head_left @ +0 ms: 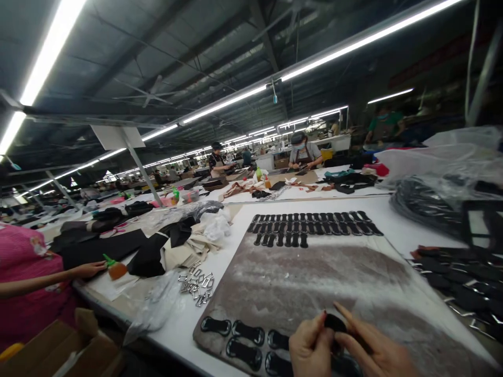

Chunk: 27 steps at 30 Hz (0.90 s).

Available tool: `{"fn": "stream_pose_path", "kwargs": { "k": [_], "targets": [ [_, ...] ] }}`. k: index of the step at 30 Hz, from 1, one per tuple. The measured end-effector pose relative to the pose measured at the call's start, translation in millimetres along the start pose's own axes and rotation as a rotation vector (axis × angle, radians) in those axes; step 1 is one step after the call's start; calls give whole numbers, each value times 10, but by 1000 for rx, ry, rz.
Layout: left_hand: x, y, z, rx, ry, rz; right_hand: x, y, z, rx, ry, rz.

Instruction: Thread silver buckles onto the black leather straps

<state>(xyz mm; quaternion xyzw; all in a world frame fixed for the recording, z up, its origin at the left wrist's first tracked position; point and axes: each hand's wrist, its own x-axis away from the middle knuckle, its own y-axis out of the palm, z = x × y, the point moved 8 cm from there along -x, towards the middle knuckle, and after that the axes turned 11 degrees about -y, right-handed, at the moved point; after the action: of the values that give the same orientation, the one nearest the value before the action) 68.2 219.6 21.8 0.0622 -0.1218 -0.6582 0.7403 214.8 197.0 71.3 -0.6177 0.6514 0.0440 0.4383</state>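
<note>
The site is a large factory workshop — a sewing or leather-goods hall — under a dark metal roof [220, 31] with exposed beams and long rows of tube lights [373, 39]. Long work surfaces [245, 209] extend into the distance, and several people, one in an apron [304, 154], stand along them. Identification is supported by the materials on display: cut black sheets [106, 247], rows of small black pieces [314, 224], loose metal buckles [197, 283], bottles [117, 269] and clear plastic bags [448, 162].
</note>
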Motion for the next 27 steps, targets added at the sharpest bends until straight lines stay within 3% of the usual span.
{"fn": "stream_pose_path", "kwargs": {
  "k": [4, 9, 16, 19, 23, 27],
  "targets": [
    [-27, -12, -226, 142, -225, 6, 15, -37, -14, -42, 11, 39],
    [-23, 17, -325, 222, -239, 1, 17, -66, -5, -72, 40, 89],
    [121, 12, -116, 167, -253, -27, 5, -76, -194, -48, 11, 156],
    [125, 38, -4, 158, -217, -65, 0, -77, -178, -66, 84, 186],
    [93, 60, -30, 136, -223, -94, 42, -56, -35, -189, 260, 203],
    [85, 34, -33, 141, -191, -99, 22, -75, -81, -219, 239, 175]
  ]
}}
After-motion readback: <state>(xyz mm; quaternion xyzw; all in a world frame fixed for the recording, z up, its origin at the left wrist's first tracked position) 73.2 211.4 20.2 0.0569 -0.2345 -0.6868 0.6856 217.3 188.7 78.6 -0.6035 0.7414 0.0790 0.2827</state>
